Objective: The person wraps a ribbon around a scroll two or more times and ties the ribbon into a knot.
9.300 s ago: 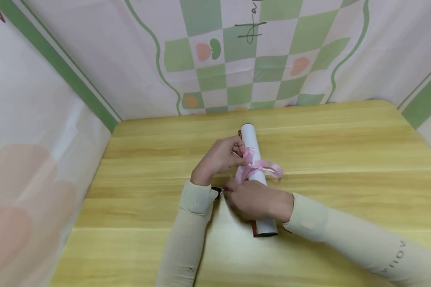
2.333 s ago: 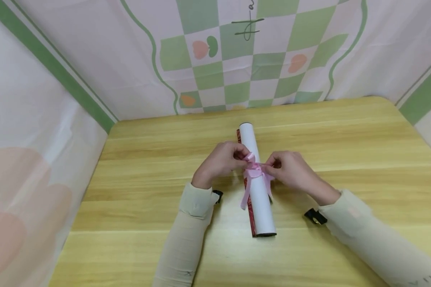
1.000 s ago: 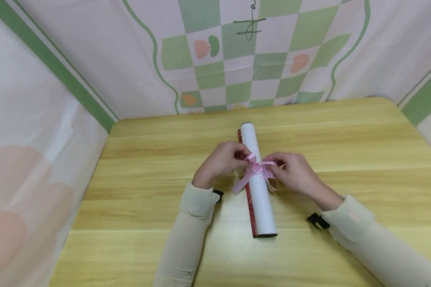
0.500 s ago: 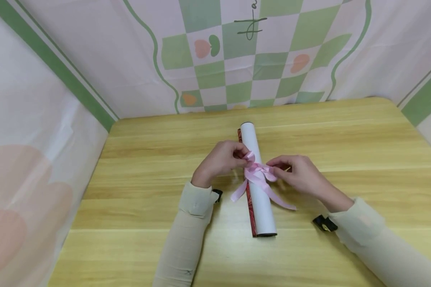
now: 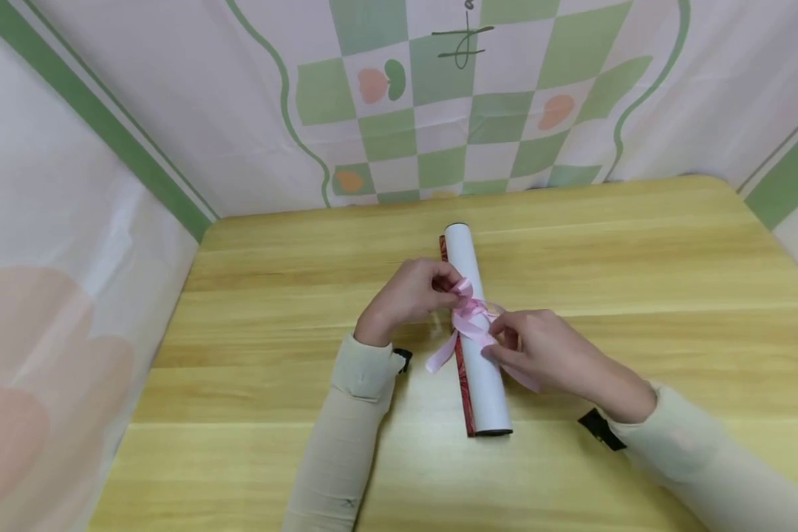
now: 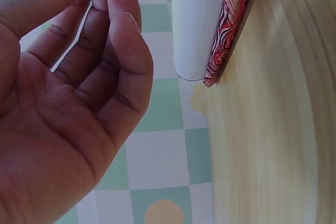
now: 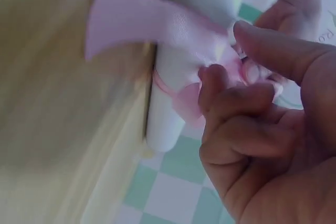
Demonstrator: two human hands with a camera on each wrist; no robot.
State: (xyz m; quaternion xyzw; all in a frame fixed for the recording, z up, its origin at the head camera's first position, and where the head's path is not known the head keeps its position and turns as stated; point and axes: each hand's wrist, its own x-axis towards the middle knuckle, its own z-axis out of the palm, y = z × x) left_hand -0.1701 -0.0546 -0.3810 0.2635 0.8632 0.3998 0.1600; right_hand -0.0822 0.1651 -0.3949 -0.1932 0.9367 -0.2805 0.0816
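A white rolled-up scroll (image 5: 489,395) with dark ends lies lengthwise on the table. A red patterned strip (image 6: 228,24) runs along its left side. Around the scroll's middle goes a pink ribbon (image 5: 468,325) with a loop and loose tails. My left hand (image 5: 408,292) pinches the ribbon's loop at the scroll's left side. Over the right side, my right hand (image 5: 545,353) has thumb and index finger slightly apart beside a ribbon tail. In the right wrist view that tail (image 7: 131,17) extends past the fingertips, and the knot is partly hidden behind the fingers.
The wooden table (image 5: 273,355) spreads on both sides of the scroll. Behind it hangs a green-and-white checked cloth (image 5: 439,133), and another printed cloth (image 5: 73,281) covers the left side. Black straps (image 5: 601,430) show under the sleeves.
Over the last second my right hand has let go of the ribbon's right loop and moved down toward the lower tail. My left hand stays on its loop.
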